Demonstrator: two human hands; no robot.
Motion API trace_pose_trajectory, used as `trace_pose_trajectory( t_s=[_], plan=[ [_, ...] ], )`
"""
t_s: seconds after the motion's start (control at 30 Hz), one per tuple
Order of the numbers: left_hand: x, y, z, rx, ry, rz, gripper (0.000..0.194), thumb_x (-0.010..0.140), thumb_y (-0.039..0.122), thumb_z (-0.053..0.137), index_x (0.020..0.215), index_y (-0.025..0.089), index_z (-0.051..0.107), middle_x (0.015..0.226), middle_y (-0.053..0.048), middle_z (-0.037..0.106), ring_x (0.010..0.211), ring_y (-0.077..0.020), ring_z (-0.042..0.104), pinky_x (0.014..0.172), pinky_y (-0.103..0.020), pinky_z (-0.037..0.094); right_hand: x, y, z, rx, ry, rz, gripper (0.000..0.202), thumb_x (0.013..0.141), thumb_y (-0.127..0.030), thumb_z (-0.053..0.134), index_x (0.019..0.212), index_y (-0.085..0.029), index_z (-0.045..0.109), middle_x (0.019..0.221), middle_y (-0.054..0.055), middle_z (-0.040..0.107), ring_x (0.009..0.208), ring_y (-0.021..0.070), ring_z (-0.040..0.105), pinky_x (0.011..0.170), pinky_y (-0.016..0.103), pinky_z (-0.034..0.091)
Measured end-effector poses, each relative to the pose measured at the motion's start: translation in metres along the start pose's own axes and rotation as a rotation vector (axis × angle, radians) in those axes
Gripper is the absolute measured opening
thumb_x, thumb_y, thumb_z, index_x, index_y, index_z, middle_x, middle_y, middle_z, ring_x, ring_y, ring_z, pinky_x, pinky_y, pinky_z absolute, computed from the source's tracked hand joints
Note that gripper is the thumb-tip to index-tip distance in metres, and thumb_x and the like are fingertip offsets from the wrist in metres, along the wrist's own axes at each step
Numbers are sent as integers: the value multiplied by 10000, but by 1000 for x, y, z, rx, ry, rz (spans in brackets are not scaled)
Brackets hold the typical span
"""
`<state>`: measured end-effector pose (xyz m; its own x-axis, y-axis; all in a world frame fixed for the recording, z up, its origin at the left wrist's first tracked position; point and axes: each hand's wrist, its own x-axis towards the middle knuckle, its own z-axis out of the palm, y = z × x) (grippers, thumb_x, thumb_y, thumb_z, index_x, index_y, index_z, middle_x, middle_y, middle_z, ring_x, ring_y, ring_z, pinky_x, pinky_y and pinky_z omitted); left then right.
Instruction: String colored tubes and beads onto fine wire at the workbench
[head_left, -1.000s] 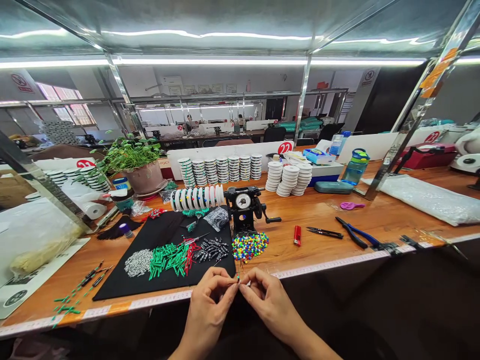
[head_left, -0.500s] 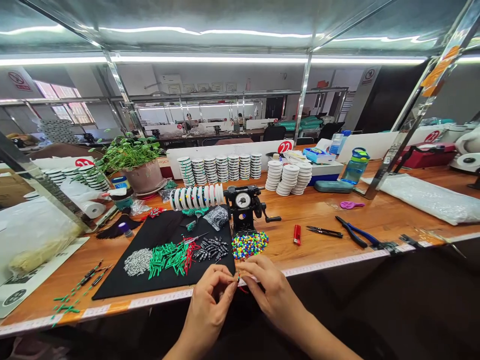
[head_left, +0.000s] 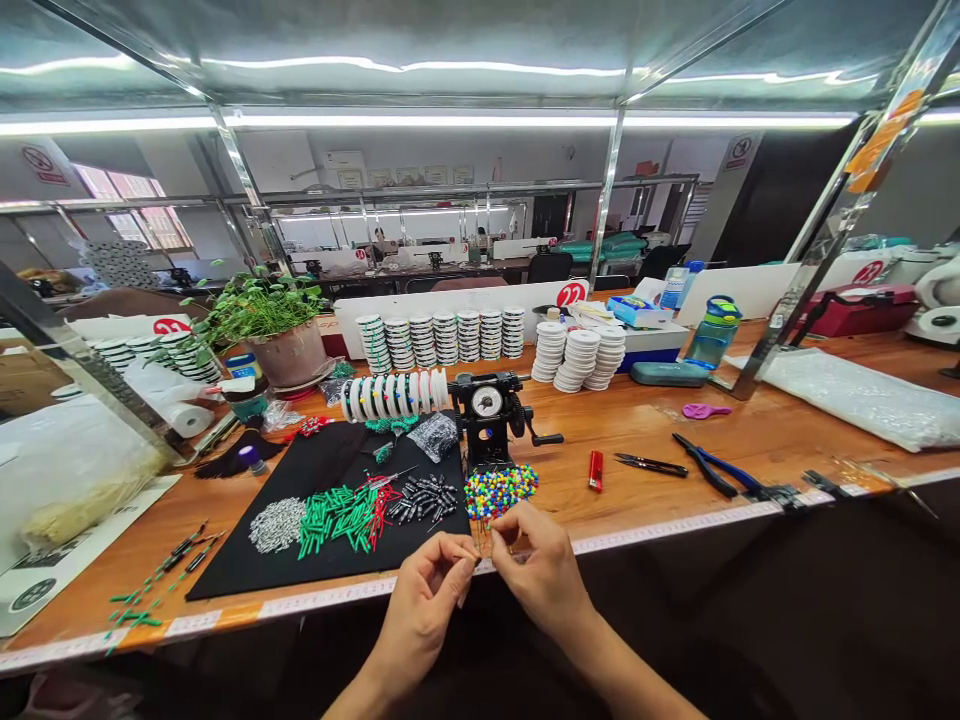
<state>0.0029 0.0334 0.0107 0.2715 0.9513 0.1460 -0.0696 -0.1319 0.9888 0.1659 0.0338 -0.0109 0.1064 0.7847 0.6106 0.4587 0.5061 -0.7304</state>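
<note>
One long wooden workbench (head_left: 675, 430) carries everything, its near edge lined with a pale measuring tape. On its left lies a black felt mat (head_left: 315, 480), likely there so small parts do not roll: a silver heap, green tubes (head_left: 337, 515) and dark metal pieces sit sorted on it by kind. Just right of the mat, a pile of multicoloured round beads (head_left: 500, 490) lies near the black hand-crank winder (head_left: 491, 410), within easy reach. Both hands meet over the near edge. The left hand (head_left: 427, 600) pinches a thin strand end between thumb and forefinger; the right hand (head_left: 536, 565) is curled, fingertips closed on something too small to make out, touching the bead pile's near side.
</note>
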Motion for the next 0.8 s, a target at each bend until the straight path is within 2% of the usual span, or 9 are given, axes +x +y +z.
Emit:
trace_pose_trajectory(
  t_s=[0.13, 0.3, 0.37, 0.43, 0.5, 0.57, 0.63, 0.7, 0.8],
  plan=[
    [-2, -1, 1, 21, 36, 22, 339, 875, 464, 725, 744, 162, 641, 826, -17, 578, 623, -106, 452, 566, -209, 403, -3, -4, -5, 96, -2, 114, 120, 965, -265, 556, 932, -211, 659, 773, 17, 684, 663, 192, 620, 639, 286, 464],
    [-12, -5, 12, 246, 100, 159, 215, 954, 330, 634, 790, 194, 661, 927, -37, 607, 763, -150, 595, 679, -236, 503, -12, -13, -8, 342, -206, 308, 345, 988, -434, 585, 767, -197, 704, 750, 40, 716, 719, 215, 662, 679, 294, 479],
    [-16, -8, 14, 394, 96, 240, 152, 966, 270, 607, 862, 216, 703, 1028, -58, 632, 932, -192, 651, 813, -281, 539, -14, -11, -5, 464, -189, 376, 373, 953, -516, 636, 805, -184, 716, 789, 59, 723, 757, 232, 668, 704, 309, 509],
    [-17, -9, 11, 537, 87, 319, 155, 973, 226, 584, 985, 251, 736, 1173, -77, 632, 1103, -226, 643, 949, -345, 531, -16, -8, -3, 544, -126, 411, 419, 926, -581, 662, 831, -175, 704, 813, 70, 715, 787, 240, 671, 735, 327, 533],
    [-17, -5, 3, 644, 118, 378, 199, 975, 212, 579, 1079, 279, 734, 1260, -84, 614, 1193, -245, 613, 1026, -404, 506, -22, -8, -5, 603, -104, 435, 445, 929, -609, 655, 847, -173, 676, 833, 74, 709, 798, 230, 675, 760, 333, 551],
    [-15, 4, -6, 719, 194, 422, 204, 966, 218, 601, 1118, 284, 721, 1239, -82, 626, 1178, -247, 619, 1023, -419, 515, -32, -11, -12, 657, -158, 479, 456, 953, -622, 618, 840, -180, 618, 797, 66, 703, 733, 204, 675, 718, 316, 565],
    [-16, 16, -11, 752, 221, 468, 182, 958, 208, 619, 1098, 278, 713, 1139, -60, 655, 1072, -214, 658, 957, -358, 555, -44, -17, -22, 669, -258, 519, 461, 981, -633, 560, 835, -197, 547, 724, 55, 701, 639, 182, 667, 640, 286, 557],
    [-19, 26, -10, 739, 123, 512, 172, 954, 158, 616, 1048, 274, 702, 1041, -25, 676, 946, -158, 687, 855, -246, 580, -54, -24, -31, 579, -351, 506, 453, 1008, -629, 499, 833, -212, 500, 657, 49, 694, 575, 174, 653, 585, 261, 524],
    [-30, 31, 0, 679, -181, 558, 294, 949, 57, 565, 1135, 267, 654, 1074, -18, 712, 963, -128, 713, 854, -168, 573, -60, -31, -41, 397, -482, 426, 391, 1022, -552, 476, 818, -218, 493, 644, 42, 677, 562, 172, 638, 546, 238, 466]
  ],
)
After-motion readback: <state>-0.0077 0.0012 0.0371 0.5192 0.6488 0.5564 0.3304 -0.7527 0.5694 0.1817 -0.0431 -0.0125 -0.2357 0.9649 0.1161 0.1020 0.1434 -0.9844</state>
